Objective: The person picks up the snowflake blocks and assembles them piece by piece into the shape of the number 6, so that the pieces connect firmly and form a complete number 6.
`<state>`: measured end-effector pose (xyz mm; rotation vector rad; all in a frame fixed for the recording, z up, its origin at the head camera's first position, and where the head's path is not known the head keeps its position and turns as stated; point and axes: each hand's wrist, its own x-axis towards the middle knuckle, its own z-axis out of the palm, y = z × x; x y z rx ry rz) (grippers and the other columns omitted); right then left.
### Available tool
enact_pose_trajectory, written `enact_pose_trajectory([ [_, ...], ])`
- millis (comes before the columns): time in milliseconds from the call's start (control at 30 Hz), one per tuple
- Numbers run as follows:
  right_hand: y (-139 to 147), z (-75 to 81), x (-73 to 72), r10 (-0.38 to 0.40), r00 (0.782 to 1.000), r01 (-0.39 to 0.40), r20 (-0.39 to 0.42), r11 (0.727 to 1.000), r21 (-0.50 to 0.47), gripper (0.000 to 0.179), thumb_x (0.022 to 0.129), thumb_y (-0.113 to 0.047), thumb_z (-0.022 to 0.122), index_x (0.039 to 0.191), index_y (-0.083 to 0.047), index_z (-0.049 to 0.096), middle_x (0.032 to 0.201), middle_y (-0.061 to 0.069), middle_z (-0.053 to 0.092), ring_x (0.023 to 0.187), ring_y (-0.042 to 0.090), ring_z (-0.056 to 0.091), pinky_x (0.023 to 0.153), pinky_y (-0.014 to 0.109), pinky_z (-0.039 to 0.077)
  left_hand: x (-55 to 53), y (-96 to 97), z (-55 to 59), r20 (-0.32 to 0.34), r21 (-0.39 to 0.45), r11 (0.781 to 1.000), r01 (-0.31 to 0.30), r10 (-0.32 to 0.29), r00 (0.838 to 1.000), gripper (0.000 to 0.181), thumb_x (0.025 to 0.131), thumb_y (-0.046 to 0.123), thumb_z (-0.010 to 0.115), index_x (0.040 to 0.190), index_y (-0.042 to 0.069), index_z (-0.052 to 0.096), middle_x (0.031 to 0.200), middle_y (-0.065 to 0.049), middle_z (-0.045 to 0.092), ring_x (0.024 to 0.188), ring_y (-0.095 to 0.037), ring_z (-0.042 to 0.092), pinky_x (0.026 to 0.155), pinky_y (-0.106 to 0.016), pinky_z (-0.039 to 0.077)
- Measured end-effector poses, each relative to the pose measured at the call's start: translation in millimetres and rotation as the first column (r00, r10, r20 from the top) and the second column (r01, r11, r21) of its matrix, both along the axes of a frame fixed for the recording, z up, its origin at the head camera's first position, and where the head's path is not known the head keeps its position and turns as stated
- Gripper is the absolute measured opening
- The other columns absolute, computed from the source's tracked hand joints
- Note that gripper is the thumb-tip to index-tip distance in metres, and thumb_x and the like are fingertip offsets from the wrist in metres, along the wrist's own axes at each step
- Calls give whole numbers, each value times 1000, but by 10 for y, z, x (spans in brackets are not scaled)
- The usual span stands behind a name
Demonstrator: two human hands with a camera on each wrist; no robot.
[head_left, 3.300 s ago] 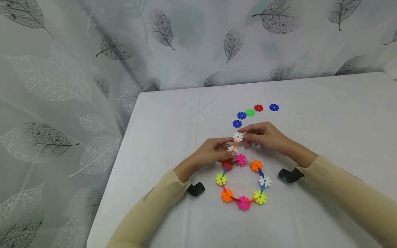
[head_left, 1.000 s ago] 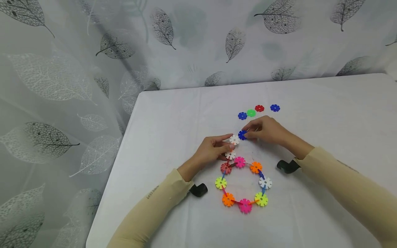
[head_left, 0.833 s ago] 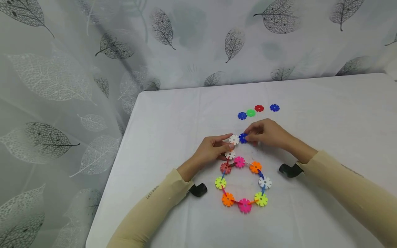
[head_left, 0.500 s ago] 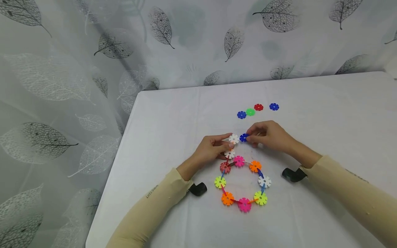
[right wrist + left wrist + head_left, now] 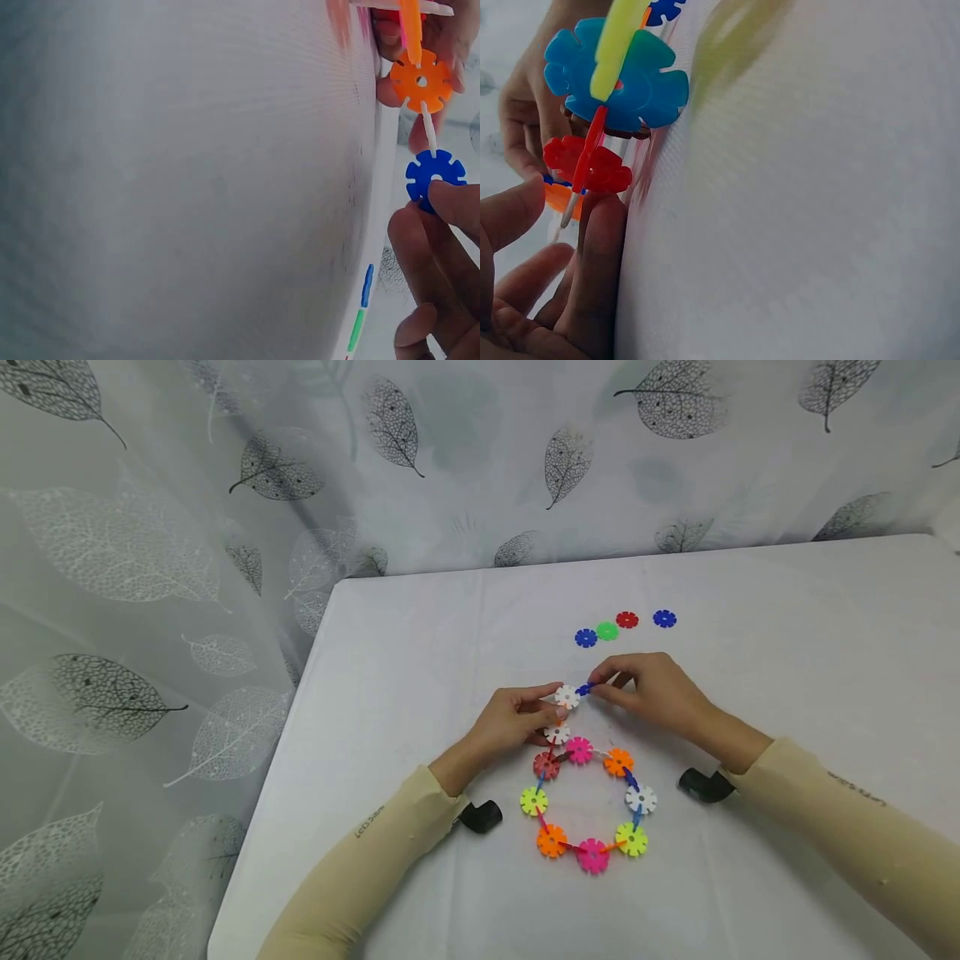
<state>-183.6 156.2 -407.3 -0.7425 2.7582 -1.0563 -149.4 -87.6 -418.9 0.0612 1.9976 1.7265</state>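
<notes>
My left hand holds the branch of slotted plastic snowflake discs between thumb and fingers, near the upper white disc. My right hand pinches a blue snowflake disc, seen nearly edge-on against that white disc. In the right wrist view the blue disc meets the white disc, which joins an orange disc. The branch runs down to a ring of linked discs on the table, with a pink disc nearest me. In the left wrist view, red discs stand above the left fingertips.
Beyond the hands lie loose discs: a blue one, a green one, a red one and another blue one. A white cloth covers the table; a leaf-patterned curtain hangs behind and left.
The right hand has let go of the white disc, picked up the nearest loose blue disc and brought it to the white disc. The blue disc has turned from face-up to nearly edge-on.
</notes>
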Motion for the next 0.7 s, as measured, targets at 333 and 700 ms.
enact_pose_trajectory([
  [333, -57, 15, 16, 39, 981, -32, -190, 999, 37, 20, 86, -6, 81, 105, -10, 78, 97, 3, 76, 92, 22, 71, 85, 47, 56, 3, 11, -9, -13, -7, 1000, 13, -13, 1000, 48, 97, 17, 71, 142, 6, 59, 104, -8, 74, 74, -14, 67, 71, -34, 61],
  [700, -136, -1, 9, 62, 976, -58, -210, 998, 24, 14, 86, -6, 81, 99, -9, 80, 92, 3, 77, 87, 21, 72, 79, 43, 58, 15, -13, -5, -39, -51, 998, 21, -23, 999, 47, 97, 18, 71, 139, 2, 60, 102, -8, 75, 74, -11, 65, 72, -27, 59],
])
